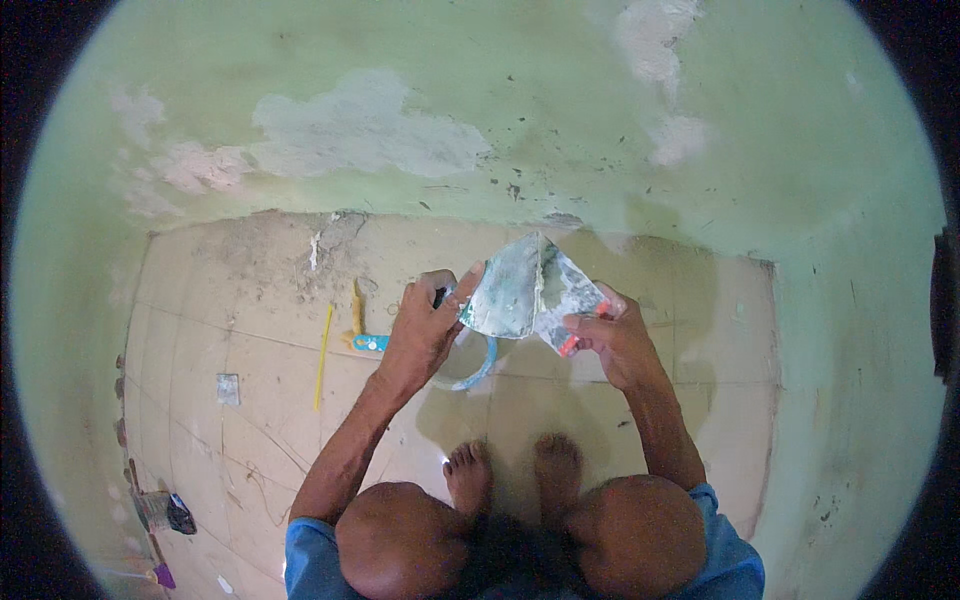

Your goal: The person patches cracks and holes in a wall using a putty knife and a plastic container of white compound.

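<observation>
My left hand [428,325] grips a putty knife with a wide fan-shaped blade [503,290], smeared with whitish and greenish residue. Its handle is mostly hidden in my fingers. In my right hand [612,340] is a flat, putty-smeared scraper [568,296] with orange-red along its held edge, thumb on top and fingers beneath. The two blades meet edge to edge in front of me, above the floor. Below my left wrist, partly covered by it, is a round container with a blue rim [482,370].
On the tiled floor to the left lie a tool with a yellow and teal handle [369,342], a thin yellow stick [323,357] and a small grey square [228,389]. A dark bag-like item [181,514] lies lower left. The green wall [560,120] ahead has whitish patches [365,125].
</observation>
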A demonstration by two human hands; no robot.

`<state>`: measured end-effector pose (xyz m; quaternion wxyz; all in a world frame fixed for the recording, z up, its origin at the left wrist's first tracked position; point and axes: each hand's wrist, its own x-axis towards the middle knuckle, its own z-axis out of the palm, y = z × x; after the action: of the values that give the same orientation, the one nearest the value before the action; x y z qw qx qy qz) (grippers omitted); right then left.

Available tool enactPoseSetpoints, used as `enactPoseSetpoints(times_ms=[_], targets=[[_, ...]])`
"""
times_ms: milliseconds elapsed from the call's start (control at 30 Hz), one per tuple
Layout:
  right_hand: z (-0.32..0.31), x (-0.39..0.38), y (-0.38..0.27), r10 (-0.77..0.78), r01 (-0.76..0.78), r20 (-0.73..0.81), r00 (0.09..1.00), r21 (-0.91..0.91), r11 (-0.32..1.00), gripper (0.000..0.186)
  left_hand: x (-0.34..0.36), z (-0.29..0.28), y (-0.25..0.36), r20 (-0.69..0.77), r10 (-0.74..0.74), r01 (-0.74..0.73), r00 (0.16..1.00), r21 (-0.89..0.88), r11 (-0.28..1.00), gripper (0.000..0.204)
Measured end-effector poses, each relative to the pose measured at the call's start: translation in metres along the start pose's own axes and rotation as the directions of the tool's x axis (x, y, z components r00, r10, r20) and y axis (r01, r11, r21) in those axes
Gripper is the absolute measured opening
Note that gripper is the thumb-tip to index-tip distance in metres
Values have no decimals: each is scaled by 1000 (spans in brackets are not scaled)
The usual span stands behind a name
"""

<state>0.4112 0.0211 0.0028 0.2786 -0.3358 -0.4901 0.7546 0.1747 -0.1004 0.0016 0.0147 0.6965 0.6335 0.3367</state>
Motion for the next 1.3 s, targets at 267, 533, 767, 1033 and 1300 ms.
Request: enactPoseSetpoints(times_ms=[267, 533, 767, 1033, 1300], targets=[[-2, 14, 21, -90, 68, 55, 994, 327, 943, 25, -7, 6, -1, 39, -22, 14, 999, 190, 982, 81], [-1, 11, 36, -51, 23, 55, 997, 422, 906, 28, -9, 8, -15, -18, -107, 107, 994, 278, 955, 75], [-35, 14, 40, -308, 314, -60, 950, 183, 932, 23, -14, 7, -29, 174, -461, 492, 870, -358, 794, 21], [-16, 31, -22, -763, 821, 474, 440, -556, 128, 43, -1, -29, 36, 678, -278, 719, 681, -691, 73, 32], [-57, 42, 35, -640, 548, 267, 721, -785, 289, 33, -8, -51, 40, 540, -412, 679, 734, -596, 428, 27]])
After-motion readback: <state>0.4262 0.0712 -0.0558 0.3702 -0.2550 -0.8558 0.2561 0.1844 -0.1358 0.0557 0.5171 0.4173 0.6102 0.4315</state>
